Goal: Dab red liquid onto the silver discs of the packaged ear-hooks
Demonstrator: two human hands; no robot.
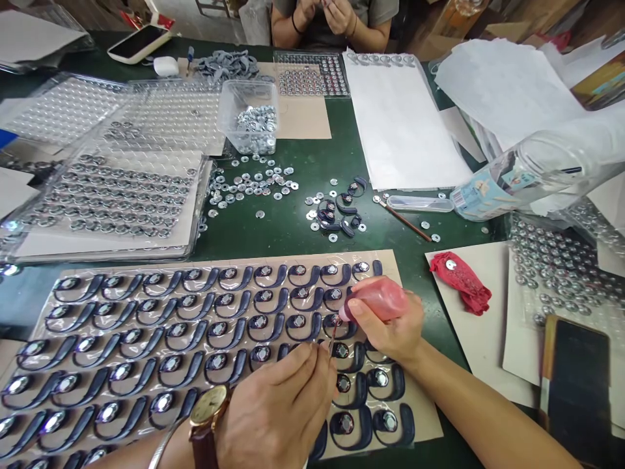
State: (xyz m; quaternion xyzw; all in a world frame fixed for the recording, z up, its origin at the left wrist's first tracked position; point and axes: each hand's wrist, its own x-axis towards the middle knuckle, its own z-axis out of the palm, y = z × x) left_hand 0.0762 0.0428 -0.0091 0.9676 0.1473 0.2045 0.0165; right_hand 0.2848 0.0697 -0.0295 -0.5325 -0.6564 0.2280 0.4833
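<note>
My right hand (pixel 398 329) is wrapped round a small pink squeeze bottle (pixel 381 298), its nozzle pointing down and left at a dark piece on the board. Just below the nozzle, my left hand (pixel 283 397) pinches a thin pointed stick (pixel 333 339), its tip close to the same piece. Beneath both hands lies a brown cardboard sheet (pixel 385 262) under clear plastic. It bears rows of dark curved ear-hook-shaped pieces (pixel 266 299), many with a shiny faceted stud. My left wrist, wearing a watch (pixel 209 405), covers some of the lower rows.
Loose metal washers (pixel 251 185) lie near a clear tub (pixel 248 130) of washers. Loose dark hooks (pixel 336 212), a brown stick (pixel 405 220) and a plastic bottle (pixel 517 179) lie beyond the board. A stained red cloth (pixel 461 281) and phone (pixel 579 384) are right. Another person's hands (pixel 325 13) work opposite.
</note>
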